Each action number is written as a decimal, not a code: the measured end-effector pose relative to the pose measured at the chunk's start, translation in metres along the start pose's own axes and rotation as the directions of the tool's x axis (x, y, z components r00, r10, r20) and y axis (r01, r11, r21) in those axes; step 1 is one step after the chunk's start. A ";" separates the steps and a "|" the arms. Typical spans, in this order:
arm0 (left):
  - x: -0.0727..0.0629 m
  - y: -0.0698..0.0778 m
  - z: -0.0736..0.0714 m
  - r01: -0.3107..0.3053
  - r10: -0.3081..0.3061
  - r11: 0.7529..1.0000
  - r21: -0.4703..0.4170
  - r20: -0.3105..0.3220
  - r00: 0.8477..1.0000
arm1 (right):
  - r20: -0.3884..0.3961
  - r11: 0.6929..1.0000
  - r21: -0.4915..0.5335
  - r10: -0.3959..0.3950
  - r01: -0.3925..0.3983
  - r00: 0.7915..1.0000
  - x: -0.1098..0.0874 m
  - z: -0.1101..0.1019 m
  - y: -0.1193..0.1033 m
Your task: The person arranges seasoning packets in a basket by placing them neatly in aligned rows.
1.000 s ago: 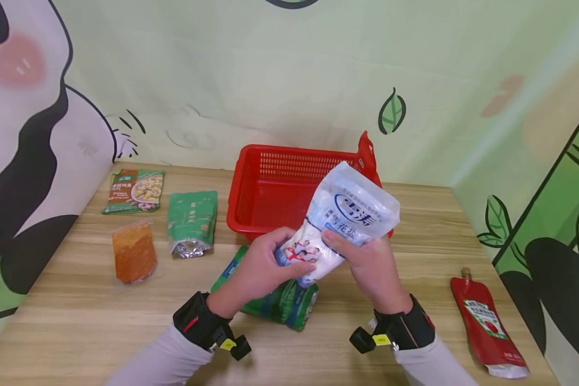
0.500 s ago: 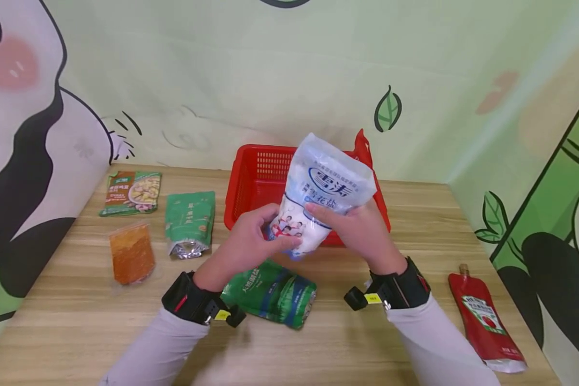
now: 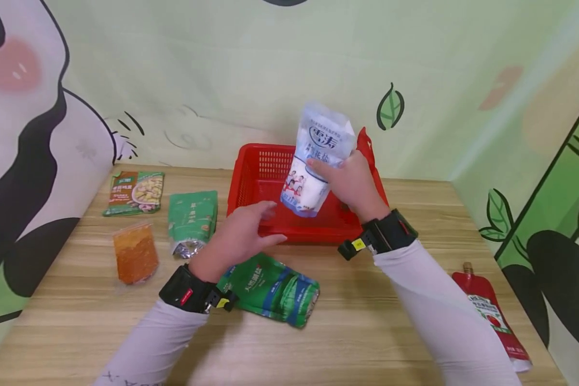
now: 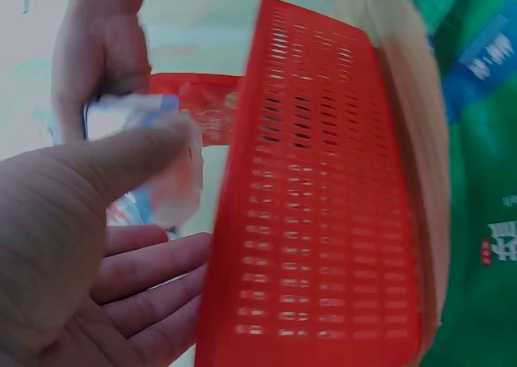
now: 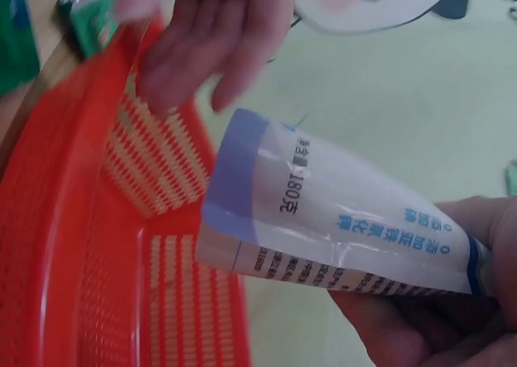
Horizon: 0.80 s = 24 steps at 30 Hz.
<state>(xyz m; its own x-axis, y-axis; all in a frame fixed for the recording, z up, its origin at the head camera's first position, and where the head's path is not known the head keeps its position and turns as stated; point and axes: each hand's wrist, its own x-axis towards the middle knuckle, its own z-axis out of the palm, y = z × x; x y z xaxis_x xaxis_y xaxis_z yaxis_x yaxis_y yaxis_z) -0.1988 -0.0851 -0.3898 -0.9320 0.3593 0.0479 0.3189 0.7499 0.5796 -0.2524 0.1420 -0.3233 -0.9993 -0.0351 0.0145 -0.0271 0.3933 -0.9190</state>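
My right hand (image 3: 356, 182) grips a white and blue bag of salt (image 3: 301, 185) by its right side, thumb across the front. The bag hangs upright, slightly tilted, above the red plastic basket (image 3: 238, 182). To the left, my left hand (image 3: 238, 233) is off the bag, its fingers spread at the basket's front left corner. In the left wrist view the left hand (image 4: 97, 246) has nothing between thumb and fingers, and the basket's slotted wall (image 4: 323, 197) stands beside it. The right wrist view shows the salt bag (image 5: 323, 205) with its blue bottom edge free.
A green pouch (image 3: 275, 292) lies in front of the basket. Left of it are another green pouch (image 3: 193, 217), a bag of orange-brown contents (image 3: 135, 254) and a seasoning packet (image 3: 135, 192). A red ketchup pouch (image 3: 492, 311) lies at right. A red packet (image 3: 365, 145) sticks up at the basket's right.
Both hands held the salt bag earlier; the left has let go. The right hand has carried the bag up and away, over the basket.
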 end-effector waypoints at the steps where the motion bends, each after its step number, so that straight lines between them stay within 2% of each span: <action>1: 0.001 -0.002 0.003 -0.017 0.017 0.999 0.039 0.009 1.000 | -0.005 1.000 -0.012 0.016 -0.016 1.000 0.005 0.001 0.001; 4: 0.002 -0.005 0.011 -0.068 0.067 0.985 0.157 0.013 0.998 | -0.005 0.996 -0.077 0.043 -0.043 0.999 0.017 0.007 0.004; 9: 0.004 -0.006 0.014 -0.114 0.119 0.965 0.237 -0.009 0.993 | 0.004 0.971 -0.221 0.100 -0.096 0.995 0.033 0.014 0.007; 11: 0.004 -0.005 0.014 -0.126 0.135 0.959 0.253 -0.018 0.991 | 0.001 0.946 -0.300 0.130 -0.124 0.991 0.038 0.015 0.008; 14: 0.004 -0.004 0.014 -0.137 0.148 0.953 0.270 -0.021 0.989 | -0.008 0.889 -0.433 0.164 -0.151 0.986 0.043 0.015 0.009; 18: 0.002 -0.004 0.015 -0.131 0.142 0.950 0.285 -0.019 0.990 | 0.012 0.822 -0.552 0.172 -0.137 0.985 0.049 0.016 0.013; 24: 0.000 -0.005 0.017 -0.132 0.144 0.951 0.279 -0.020 0.989 | 0.063 0.800 -0.581 0.230 -0.152 0.971 0.058 0.011 0.017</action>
<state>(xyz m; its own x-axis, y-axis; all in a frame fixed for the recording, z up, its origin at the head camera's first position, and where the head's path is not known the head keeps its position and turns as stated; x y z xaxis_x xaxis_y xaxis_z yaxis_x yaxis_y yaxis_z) -0.1976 -0.0791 -0.4061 -0.8798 0.4521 0.1470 0.4748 0.8205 0.3183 -0.3109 0.1368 -0.3422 -0.9749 -0.0015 -0.2226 0.1146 0.8537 -0.5080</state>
